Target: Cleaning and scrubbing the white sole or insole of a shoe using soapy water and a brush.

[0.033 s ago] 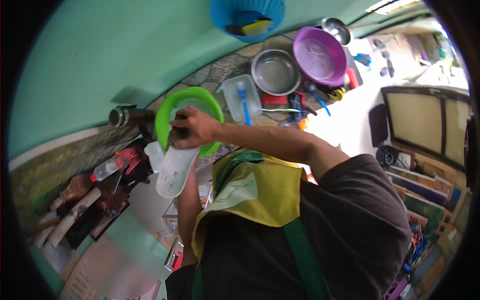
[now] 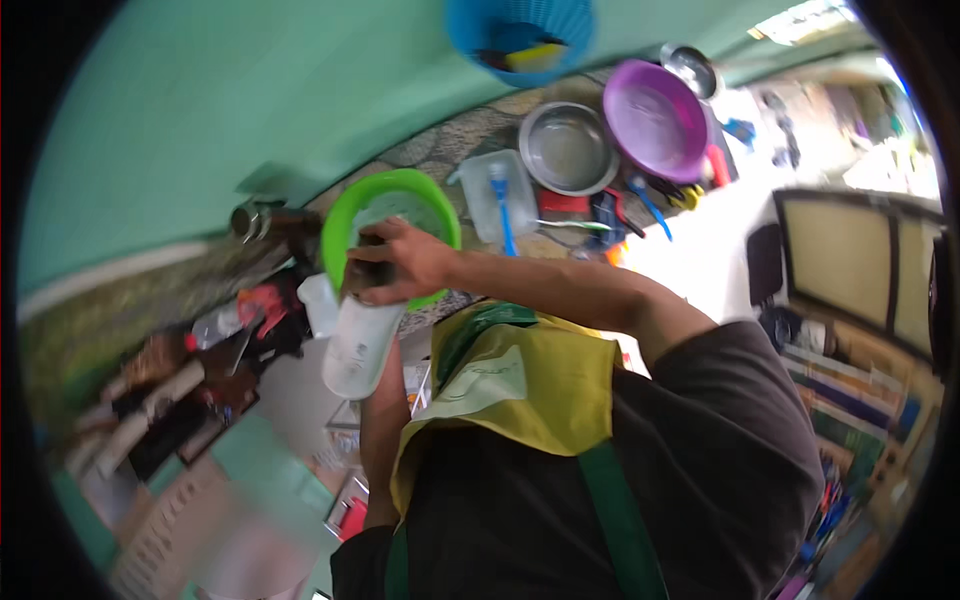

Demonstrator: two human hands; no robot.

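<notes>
My right hand reaches in from the right, over the front of a bright green basin with whitish liquid in it. Its fingers are curled round something dark that I cannot make out, at the upper end of a translucent white plastic container. The container tilts down toward me, in front of the basin. My left forearm rises from below and passes behind the container, which hides my left hand and its fingers.
Right of the basin are a clear tray with a blue brush, a steel bowl and a purple basin. A blue basket is above them. Metal cups and a clear bottle lie left.
The whole view has shifted slightly, so everything sits a little farther right and lower. My right hand stays at the container's upper end.
</notes>
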